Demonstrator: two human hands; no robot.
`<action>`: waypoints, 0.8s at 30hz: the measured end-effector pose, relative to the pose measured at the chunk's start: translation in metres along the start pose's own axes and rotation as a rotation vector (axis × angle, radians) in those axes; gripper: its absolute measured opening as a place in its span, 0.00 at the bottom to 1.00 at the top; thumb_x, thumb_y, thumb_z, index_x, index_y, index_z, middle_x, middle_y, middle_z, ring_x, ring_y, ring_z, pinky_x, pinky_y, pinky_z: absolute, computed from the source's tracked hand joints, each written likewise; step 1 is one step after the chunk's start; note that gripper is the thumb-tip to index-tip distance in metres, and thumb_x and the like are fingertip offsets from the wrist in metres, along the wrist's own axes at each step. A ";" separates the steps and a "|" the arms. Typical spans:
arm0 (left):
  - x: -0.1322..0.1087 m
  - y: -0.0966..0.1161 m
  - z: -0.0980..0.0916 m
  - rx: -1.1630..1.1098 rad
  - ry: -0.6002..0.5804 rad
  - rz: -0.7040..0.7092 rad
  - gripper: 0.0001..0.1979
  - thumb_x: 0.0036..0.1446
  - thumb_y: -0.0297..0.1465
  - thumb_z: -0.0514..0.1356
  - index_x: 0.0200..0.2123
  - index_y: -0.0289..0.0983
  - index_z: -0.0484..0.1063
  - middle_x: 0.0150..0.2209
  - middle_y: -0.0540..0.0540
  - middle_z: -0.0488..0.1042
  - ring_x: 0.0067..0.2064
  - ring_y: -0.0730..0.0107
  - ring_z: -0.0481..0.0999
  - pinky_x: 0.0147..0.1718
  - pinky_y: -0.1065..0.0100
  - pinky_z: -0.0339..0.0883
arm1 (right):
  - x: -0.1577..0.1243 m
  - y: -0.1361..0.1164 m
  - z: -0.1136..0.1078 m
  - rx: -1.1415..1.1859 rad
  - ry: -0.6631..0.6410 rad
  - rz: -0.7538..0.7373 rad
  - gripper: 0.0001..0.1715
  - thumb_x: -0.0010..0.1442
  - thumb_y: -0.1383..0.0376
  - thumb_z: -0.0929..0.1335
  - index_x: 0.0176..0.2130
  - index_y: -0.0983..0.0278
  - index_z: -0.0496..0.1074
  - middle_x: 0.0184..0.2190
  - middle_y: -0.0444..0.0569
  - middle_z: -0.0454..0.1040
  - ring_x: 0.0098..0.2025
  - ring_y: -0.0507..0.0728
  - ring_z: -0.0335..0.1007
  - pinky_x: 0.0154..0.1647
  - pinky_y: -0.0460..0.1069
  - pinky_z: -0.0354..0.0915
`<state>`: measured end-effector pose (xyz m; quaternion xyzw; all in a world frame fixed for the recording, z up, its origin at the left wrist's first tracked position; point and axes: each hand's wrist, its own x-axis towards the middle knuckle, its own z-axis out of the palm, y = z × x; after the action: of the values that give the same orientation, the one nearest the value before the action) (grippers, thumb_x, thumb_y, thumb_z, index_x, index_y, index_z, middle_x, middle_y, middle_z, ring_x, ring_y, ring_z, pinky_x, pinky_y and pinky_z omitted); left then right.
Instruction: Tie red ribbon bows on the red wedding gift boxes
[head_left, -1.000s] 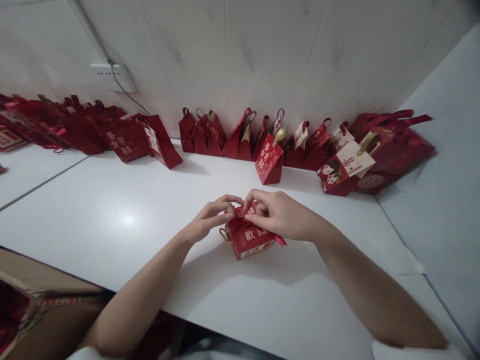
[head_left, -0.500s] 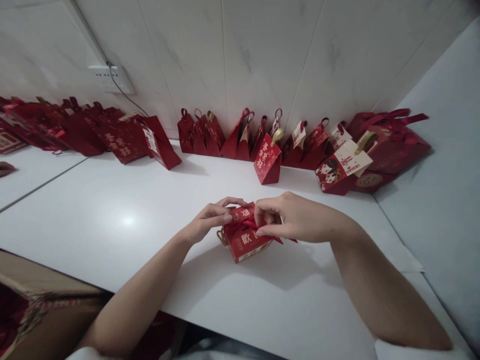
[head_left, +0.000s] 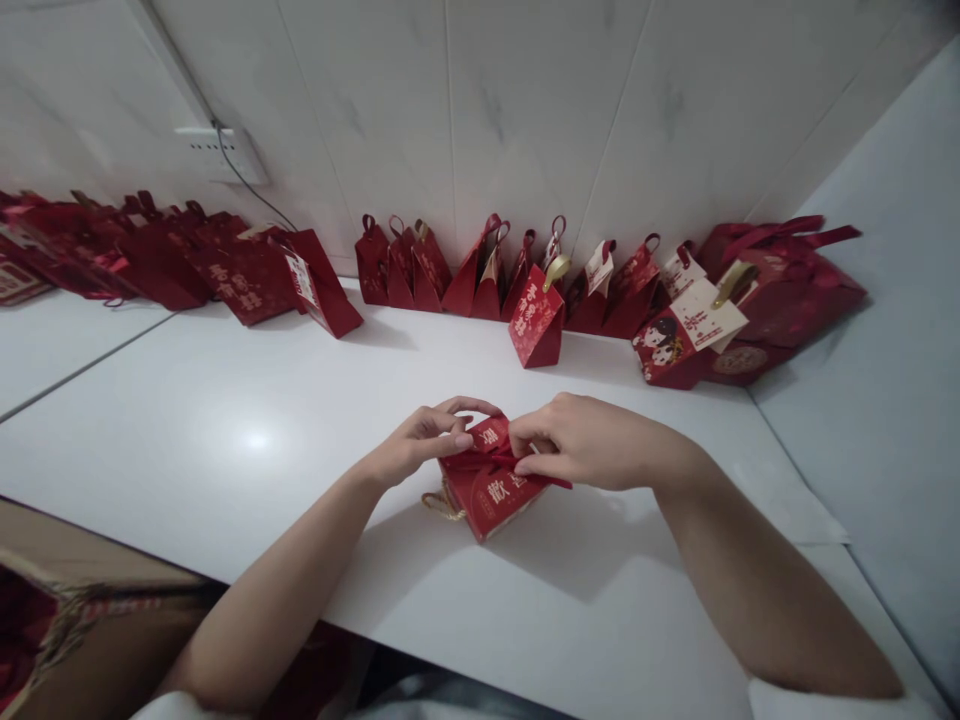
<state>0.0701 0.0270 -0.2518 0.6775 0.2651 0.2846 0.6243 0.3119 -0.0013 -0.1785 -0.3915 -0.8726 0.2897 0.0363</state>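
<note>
Just in front of me on the white table is a small red gift box (head_left: pixel 501 500) with gold Chinese characters and a gold cord at its left end. A dark red ribbon (head_left: pixel 480 459) crosses over its top. My left hand (head_left: pixel 424 440) holds the box's far left part, thumb on top and fingers curved around the far side. At the right, my right hand (head_left: pixel 574 440) is closed in a pinch on the ribbon, knuckles up. Its fingertips hide part of the ribbon and of the box's lettering.
Several red triangular gift boxes (head_left: pixel 537 318) with loops line the wall. A larger ribboned red box (head_left: pixel 780 300) fills the right corner, and more red bags (head_left: pixel 247 275) stand at the left. A cardboard carton (head_left: pixel 112 640) sits below the table's front edge.
The box has tipped so more of its lettered face shows, and its near corner has shifted slightly toward me. The ribbon lies flatter. A person's hand at the left edge has gone from view.
</note>
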 end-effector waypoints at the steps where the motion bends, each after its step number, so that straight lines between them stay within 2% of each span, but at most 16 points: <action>1: 0.000 0.000 0.001 0.006 0.012 -0.003 0.18 0.59 0.38 0.62 0.21 0.34 0.68 0.56 0.42 0.69 0.56 0.55 0.70 0.55 0.53 0.63 | 0.000 0.000 0.000 -0.016 -0.001 -0.013 0.10 0.60 0.64 0.66 0.27 0.62 0.68 0.25 0.43 0.73 0.26 0.51 0.64 0.27 0.47 0.49; 5: 0.002 0.001 0.002 0.069 0.041 -0.027 0.18 0.56 0.35 0.65 0.20 0.33 0.65 0.56 0.43 0.69 0.56 0.55 0.70 0.58 0.51 0.60 | 0.002 -0.003 0.002 -0.054 -0.014 -0.037 0.09 0.60 0.66 0.66 0.28 0.62 0.68 0.23 0.42 0.71 0.25 0.51 0.62 0.27 0.48 0.48; 11: 0.002 -0.003 -0.005 0.036 0.006 0.019 0.18 0.56 0.32 0.65 0.17 0.34 0.67 0.56 0.43 0.70 0.59 0.54 0.67 0.64 0.48 0.50 | -0.001 -0.002 0.003 -0.041 0.001 -0.041 0.10 0.60 0.65 0.67 0.27 0.62 0.69 0.23 0.42 0.71 0.25 0.51 0.61 0.27 0.48 0.49; 14: 0.001 -0.007 -0.010 -0.058 -0.049 0.013 0.15 0.57 0.35 0.64 0.21 0.34 0.72 0.60 0.42 0.66 0.58 0.52 0.69 0.59 0.49 0.58 | -0.003 -0.003 0.002 -0.003 0.047 -0.044 0.15 0.61 0.57 0.68 0.27 0.62 0.71 0.29 0.44 0.72 0.30 0.53 0.65 0.31 0.48 0.54; 17: 0.000 -0.008 -0.013 -0.070 -0.079 -0.012 0.13 0.55 0.38 0.65 0.24 0.35 0.73 0.60 0.41 0.66 0.57 0.51 0.70 0.55 0.51 0.63 | 0.001 -0.006 0.005 0.074 0.160 -0.037 0.16 0.63 0.53 0.66 0.33 0.62 0.74 0.36 0.47 0.71 0.34 0.54 0.67 0.37 0.49 0.60; 20: -0.001 -0.007 -0.014 -0.038 -0.067 -0.023 0.15 0.55 0.38 0.65 0.22 0.35 0.72 0.57 0.41 0.69 0.58 0.51 0.69 0.55 0.52 0.63 | 0.010 -0.008 0.017 0.092 0.240 -0.060 0.13 0.64 0.56 0.66 0.39 0.63 0.72 0.40 0.49 0.71 0.39 0.55 0.69 0.42 0.50 0.62; 24: -0.001 -0.004 -0.013 0.020 -0.040 0.001 0.16 0.56 0.37 0.64 0.21 0.35 0.70 0.55 0.43 0.70 0.59 0.55 0.67 0.58 0.54 0.60 | 0.023 -0.007 0.032 0.060 0.208 -0.132 0.06 0.62 0.63 0.66 0.37 0.63 0.71 0.40 0.49 0.72 0.44 0.57 0.68 0.43 0.50 0.62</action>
<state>0.0602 0.0353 -0.2550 0.6896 0.2550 0.2686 0.6223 0.2825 -0.0044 -0.2056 -0.3599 -0.8790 0.2705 0.1573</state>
